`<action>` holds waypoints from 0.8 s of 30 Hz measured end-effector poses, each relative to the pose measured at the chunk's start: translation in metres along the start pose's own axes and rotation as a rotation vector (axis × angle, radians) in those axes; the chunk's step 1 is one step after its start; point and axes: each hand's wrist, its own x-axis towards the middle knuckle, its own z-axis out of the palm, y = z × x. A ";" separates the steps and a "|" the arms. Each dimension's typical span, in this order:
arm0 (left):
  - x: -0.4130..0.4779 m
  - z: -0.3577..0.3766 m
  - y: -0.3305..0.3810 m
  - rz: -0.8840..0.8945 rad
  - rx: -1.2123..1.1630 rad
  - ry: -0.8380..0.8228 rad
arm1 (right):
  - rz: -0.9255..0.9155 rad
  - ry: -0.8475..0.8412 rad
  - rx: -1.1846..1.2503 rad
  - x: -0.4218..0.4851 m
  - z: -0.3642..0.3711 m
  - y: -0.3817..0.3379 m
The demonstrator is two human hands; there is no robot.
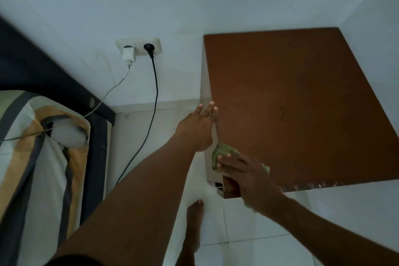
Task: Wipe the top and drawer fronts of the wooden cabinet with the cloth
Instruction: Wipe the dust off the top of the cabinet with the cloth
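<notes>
The wooden cabinet point(302, 103) fills the right of the view, its brown top seen from above, standing in the corner of two white walls. My right hand point(244, 174) presses a green cloth point(223, 153) flat on the top's near left corner, fingers spread over it. My left hand point(199, 127) rests against the top's left edge with fingers straight and together, holding nothing. Below the near corner a bit of a drawer front point(230, 188) shows; the other fronts are hidden.
A wall socket point(139, 46) holds a white charger point(129, 55) and a black plug point(149, 48), their cables hanging to the floor. A bed with a striped pillow point(41, 157) stands at left. My bare foot point(194, 222) is on the white tiled floor.
</notes>
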 end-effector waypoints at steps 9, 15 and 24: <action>0.000 0.010 -0.012 0.063 -0.037 0.102 | 0.175 0.044 0.151 0.013 -0.035 0.014; 0.026 0.003 -0.033 0.134 -0.016 0.161 | 0.314 0.398 0.019 0.175 -0.093 0.083; 0.040 0.000 -0.048 0.203 0.064 0.172 | 0.333 0.143 -0.103 0.335 -0.094 0.142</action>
